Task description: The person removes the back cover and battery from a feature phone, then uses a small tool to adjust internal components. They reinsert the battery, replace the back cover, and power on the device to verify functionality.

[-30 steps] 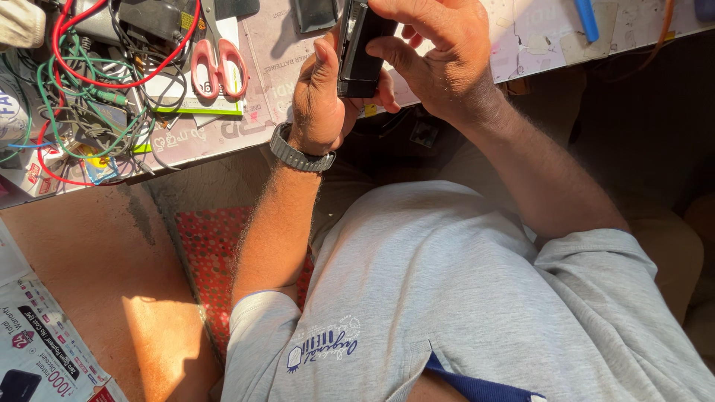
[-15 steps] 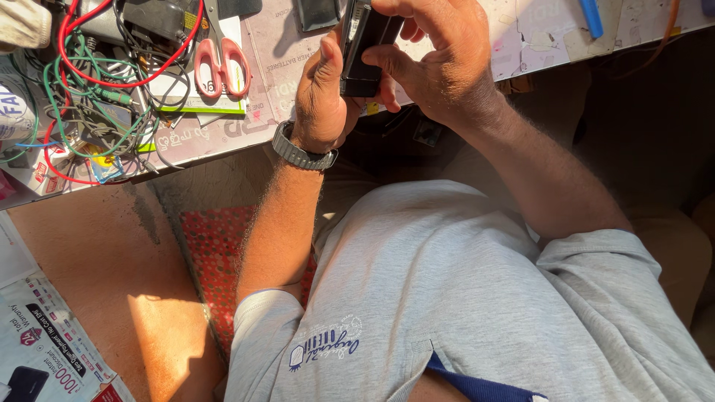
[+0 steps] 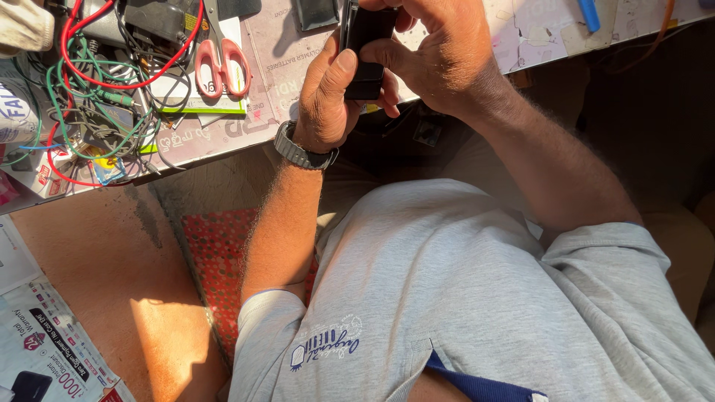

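Note:
Both hands hold a small black rectangular device (image 3: 366,52) just above the near edge of the worktable (image 3: 275,123). My left hand (image 3: 328,100), with a grey metal watch on its wrist, grips the device from the left, thumb pressed on its face. My right hand (image 3: 436,52) wraps over it from the top and right. The upper end of the device is hidden by my right fingers and the frame's top edge.
Red-handled scissors (image 3: 220,63) lie on the table left of my hands. A tangle of red, green and black wires (image 3: 89,89) fills the far left. A blue pen (image 3: 588,13) lies at the top right. A printed leaflet (image 3: 45,350) lies on the orange floor.
My hands and the device have stayed in nearly the same grip; my left thumb has shifted slightly on the device's face. Nothing was let go.

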